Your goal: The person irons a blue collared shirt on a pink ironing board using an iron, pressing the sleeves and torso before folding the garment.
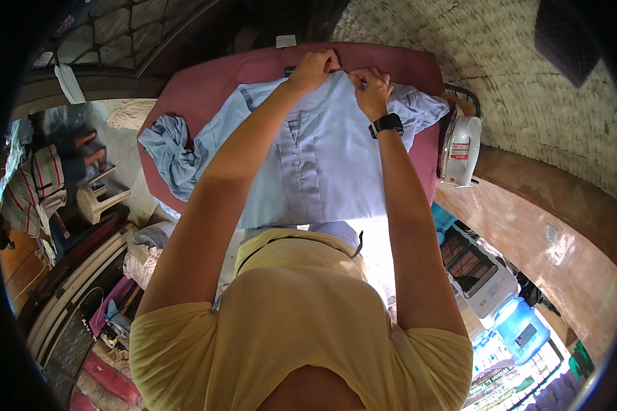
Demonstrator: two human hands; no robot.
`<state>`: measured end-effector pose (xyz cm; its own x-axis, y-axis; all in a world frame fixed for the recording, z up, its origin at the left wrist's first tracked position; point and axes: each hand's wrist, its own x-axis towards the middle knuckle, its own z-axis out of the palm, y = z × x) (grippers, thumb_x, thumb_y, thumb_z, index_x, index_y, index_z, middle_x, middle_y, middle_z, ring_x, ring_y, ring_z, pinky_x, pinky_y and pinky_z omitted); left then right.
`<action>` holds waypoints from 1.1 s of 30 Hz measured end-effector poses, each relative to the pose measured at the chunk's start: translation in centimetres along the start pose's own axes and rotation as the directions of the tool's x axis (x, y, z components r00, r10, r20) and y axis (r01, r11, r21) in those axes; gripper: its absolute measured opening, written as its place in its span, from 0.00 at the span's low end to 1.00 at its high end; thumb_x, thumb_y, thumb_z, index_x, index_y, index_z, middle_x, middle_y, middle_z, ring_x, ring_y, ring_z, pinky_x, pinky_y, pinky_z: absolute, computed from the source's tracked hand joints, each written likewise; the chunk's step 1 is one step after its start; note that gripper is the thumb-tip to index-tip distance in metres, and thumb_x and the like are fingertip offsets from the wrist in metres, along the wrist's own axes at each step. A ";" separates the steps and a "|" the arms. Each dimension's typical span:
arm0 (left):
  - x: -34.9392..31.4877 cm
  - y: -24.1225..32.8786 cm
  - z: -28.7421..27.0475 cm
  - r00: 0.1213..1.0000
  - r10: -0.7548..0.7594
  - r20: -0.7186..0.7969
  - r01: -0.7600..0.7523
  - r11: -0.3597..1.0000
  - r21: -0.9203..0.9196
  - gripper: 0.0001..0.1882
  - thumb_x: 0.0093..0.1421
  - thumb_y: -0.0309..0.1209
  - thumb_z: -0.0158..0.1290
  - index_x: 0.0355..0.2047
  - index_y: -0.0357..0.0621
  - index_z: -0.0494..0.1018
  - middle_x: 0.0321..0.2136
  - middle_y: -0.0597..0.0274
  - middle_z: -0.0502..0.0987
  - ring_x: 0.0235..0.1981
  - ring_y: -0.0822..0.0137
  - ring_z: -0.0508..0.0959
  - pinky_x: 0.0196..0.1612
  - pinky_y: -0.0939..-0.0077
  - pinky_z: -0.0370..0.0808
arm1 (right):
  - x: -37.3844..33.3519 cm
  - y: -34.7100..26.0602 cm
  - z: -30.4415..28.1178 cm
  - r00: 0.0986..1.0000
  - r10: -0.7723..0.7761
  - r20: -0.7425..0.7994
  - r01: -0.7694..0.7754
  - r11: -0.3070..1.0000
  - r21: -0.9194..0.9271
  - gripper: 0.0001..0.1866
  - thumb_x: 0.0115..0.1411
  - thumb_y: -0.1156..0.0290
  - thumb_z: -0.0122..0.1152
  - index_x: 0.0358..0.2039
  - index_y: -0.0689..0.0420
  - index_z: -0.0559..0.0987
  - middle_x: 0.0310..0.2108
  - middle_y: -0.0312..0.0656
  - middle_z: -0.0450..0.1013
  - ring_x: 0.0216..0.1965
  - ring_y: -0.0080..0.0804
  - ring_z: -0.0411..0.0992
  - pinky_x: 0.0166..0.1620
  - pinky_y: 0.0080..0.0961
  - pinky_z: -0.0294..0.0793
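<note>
While a maroon, cloth-covered ironing board spans the upper view, one light-blue, button-front woven shirt lies spread across it, sleeves bunched to either side, hem toward the wearer. One white, rounded iron with red label markings, at the board's right end. Left hand, bare, fingers curled in a pinch on the shirt at its collar. Right hand, bare, just beside the left, bent fingers pinching cloth near the collar. One black wristwatch, on the right wrist. Small pale buttons, in a row down the shirt's front.
</note>
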<state>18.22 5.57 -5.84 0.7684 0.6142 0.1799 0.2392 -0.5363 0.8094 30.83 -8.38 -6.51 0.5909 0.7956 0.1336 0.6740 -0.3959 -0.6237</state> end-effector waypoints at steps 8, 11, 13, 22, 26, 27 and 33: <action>2.0 -1.7 0.1 0.952 -0.107 -0.287 0.009 0.946 -0.323 0.02 0.63 0.19 0.47 0.36 0.39 0.67 0.27 0.58 0.78 0.25 0.71 0.77 0.32 0.78 0.76 | -0.1 -0.4 0.2 0.999 -0.029 -0.030 0.029 1.000 -0.004 0.05 0.53 0.69 0.64 0.31 0.43 0.82 0.39 0.28 0.74 0.45 0.43 0.66 0.51 0.49 0.60; 3.3 0.2 -0.9 0.870 0.047 -0.490 -0.090 0.994 -0.066 0.13 0.57 0.18 0.51 0.42 0.41 0.68 0.31 0.55 0.75 0.33 0.62 0.76 0.38 0.70 0.75 | -0.3 0.2 0.0 0.999 -0.031 -0.029 0.031 1.000 -0.004 0.05 0.53 0.68 0.64 0.31 0.43 0.82 0.39 0.28 0.74 0.45 0.42 0.66 0.50 0.49 0.60; 3.0 2.0 -2.3 0.873 0.185 -0.452 -0.111 0.977 0.184 0.22 0.51 0.17 0.56 0.47 0.45 0.70 0.39 0.53 0.72 0.42 0.56 0.75 0.45 0.63 0.74 | -0.3 0.0 -0.2 0.998 -0.058 -0.027 0.058 0.998 0.018 0.04 0.53 0.66 0.65 0.31 0.44 0.82 0.39 0.28 0.74 0.45 0.42 0.66 0.50 0.48 0.60; 0.0 0.6 0.9 0.996 -0.086 0.026 0.084 0.995 0.052 0.15 0.48 0.23 0.60 0.38 0.47 0.77 0.36 0.59 0.73 0.44 0.54 0.74 0.46 0.63 0.73 | -0.1 -0.4 0.3 0.992 -0.088 -0.091 0.074 0.987 -0.146 0.08 0.54 0.60 0.67 0.31 0.46 0.79 0.37 0.29 0.74 0.44 0.39 0.67 0.47 0.46 0.62; -0.2 1.2 1.3 0.998 0.045 -0.034 -0.040 0.989 0.144 0.14 0.47 0.28 0.64 0.36 0.48 0.77 0.32 0.62 0.75 0.41 0.58 0.76 0.44 0.63 0.74 | -0.2 0.0 0.3 0.986 -0.116 -0.120 0.094 0.981 -0.168 0.09 0.54 0.58 0.67 0.30 0.47 0.78 0.37 0.30 0.75 0.44 0.40 0.68 0.46 0.47 0.62; -0.5 1.4 1.4 0.983 0.177 -0.042 -0.161 0.954 0.253 0.15 0.46 0.30 0.65 0.36 0.48 0.77 0.32 0.63 0.75 0.41 0.59 0.76 0.43 0.63 0.74 | -0.1 0.0 0.3 0.983 -0.134 -0.128 0.112 0.980 -0.164 0.10 0.54 0.57 0.67 0.30 0.47 0.78 0.37 0.30 0.75 0.44 0.40 0.69 0.46 0.47 0.62; -0.3 1.4 1.6 0.991 -0.126 -0.036 0.130 0.985 0.118 0.13 0.47 0.33 0.67 0.34 0.49 0.79 0.32 0.65 0.75 0.35 0.65 0.77 0.41 0.68 0.75 | 0.1 0.8 -4.5 0.987 0.005 0.163 0.085 0.841 -0.534 0.15 0.51 0.51 0.66 0.33 0.46 0.78 0.33 0.35 0.78 0.45 0.41 0.71 0.47 0.50 0.61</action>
<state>19.28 3.65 -5.63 0.7103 0.6973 0.0963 0.4050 -0.5167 0.7543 33.40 -10.65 -3.56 0.5136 0.8580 0.0032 0.8537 -0.5107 -0.1018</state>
